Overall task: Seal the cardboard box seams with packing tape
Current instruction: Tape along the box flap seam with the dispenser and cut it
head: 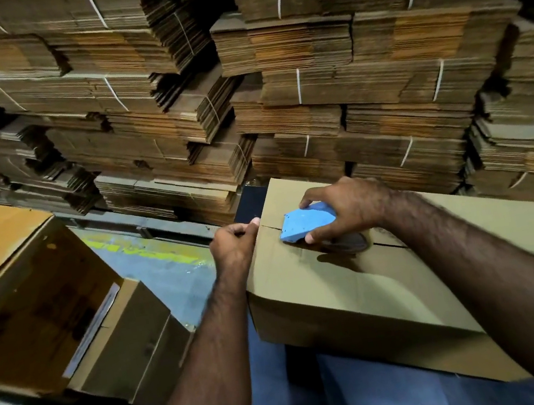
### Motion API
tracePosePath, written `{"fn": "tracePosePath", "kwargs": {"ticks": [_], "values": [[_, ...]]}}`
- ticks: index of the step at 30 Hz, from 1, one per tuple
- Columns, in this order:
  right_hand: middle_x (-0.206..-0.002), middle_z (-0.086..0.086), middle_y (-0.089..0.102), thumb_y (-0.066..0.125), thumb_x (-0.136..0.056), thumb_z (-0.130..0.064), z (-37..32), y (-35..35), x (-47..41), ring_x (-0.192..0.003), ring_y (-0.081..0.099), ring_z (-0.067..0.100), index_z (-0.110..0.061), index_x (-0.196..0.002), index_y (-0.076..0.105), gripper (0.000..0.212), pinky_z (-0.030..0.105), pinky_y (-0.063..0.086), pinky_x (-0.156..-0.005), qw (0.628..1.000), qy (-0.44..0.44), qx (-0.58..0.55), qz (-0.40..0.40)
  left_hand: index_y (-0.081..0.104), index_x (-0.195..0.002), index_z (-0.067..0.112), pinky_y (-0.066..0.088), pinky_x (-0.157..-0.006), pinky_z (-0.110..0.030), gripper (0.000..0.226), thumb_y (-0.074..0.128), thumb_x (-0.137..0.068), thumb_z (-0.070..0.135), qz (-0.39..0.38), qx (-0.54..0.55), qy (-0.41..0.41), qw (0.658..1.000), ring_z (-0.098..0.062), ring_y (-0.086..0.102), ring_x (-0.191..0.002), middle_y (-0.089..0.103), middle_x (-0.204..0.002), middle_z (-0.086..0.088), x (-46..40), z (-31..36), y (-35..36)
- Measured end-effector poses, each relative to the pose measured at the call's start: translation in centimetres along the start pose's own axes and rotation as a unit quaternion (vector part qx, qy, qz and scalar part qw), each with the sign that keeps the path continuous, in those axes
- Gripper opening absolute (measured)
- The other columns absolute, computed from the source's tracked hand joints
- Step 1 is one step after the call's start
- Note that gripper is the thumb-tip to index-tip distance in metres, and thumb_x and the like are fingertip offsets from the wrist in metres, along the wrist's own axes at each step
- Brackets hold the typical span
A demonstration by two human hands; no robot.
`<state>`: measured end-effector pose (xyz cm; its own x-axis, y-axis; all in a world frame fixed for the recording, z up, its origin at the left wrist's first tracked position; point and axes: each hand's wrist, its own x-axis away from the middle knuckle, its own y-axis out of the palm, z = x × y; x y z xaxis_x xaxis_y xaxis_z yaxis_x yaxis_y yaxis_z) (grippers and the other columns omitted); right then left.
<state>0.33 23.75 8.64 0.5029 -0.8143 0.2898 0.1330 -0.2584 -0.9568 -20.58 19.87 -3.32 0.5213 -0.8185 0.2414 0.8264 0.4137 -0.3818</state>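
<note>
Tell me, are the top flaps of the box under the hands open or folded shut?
Folded shut: the flaps of the cardboard box lie flat and meet at a dark centre seam.

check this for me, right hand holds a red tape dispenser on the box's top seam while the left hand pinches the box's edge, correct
Not quite: the head view shows the tape dispenser is blue, not red. The right hand does hold it on the box's top seam, and the left hand pinches the box's edge.

Box [390, 274]: matt brown cardboard. Tape dispenser [306, 222]: blue plastic (dull, speckled). Floor [180, 277]: glossy, painted.
</note>
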Motion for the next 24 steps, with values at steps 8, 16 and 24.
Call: {"fn": "tracePosePath", "kwargs": {"ticks": [8,16,24], "values": [[-0.12,0.002,0.057,0.061,-0.076,-0.073,-0.1,-0.5,-0.1,-0.107,0.048,0.019,-0.042,-0.135,0.042,0.069,0.042,0.048,-0.089,0.999,0.006,-0.011,-0.036,0.062,-0.133,0.01,0.044,-0.087,-0.025,0.035,0.048,-0.104,0.024,0.022,-0.146,0.177,0.973,-0.026,0.062,-0.116,0.068,-0.122,-0.012,3.0,3.6,-1.0],[-0.121,-0.002,0.059,0.059,-0.078,-0.071,0.2,-0.2,-0.2,-0.105,0.052,0.022,-0.044,-0.134,0.041,0.065,0.038,0.044,-0.083,1.0,-0.009,-0.004,-0.027,0.059,-0.115,0.009,0.05,-0.079,-0.037,0.022,0.044,-0.103,0.02,-0.062,-0.352,0.12,0.926,-0.028,0.059,-0.096,0.067,-0.114,-0.016,3.9,3.5,0.8],[-0.118,-0.003,0.064,0.059,-0.075,-0.07,0.8,0.0,-0.4,-0.101,0.057,0.021,-0.046,-0.132,0.047,0.063,0.039,0.051,-0.084,0.999,-0.036,0.006,-0.003,0.016,-0.16,0.018,0.014,-0.126,-0.043,0.063,0.034,-0.1,0.021,-0.165,-0.348,0.343,0.857,-0.016,0.008,-0.155,0.016,-0.168,-0.002,4.5,1.4,-0.6]]}}
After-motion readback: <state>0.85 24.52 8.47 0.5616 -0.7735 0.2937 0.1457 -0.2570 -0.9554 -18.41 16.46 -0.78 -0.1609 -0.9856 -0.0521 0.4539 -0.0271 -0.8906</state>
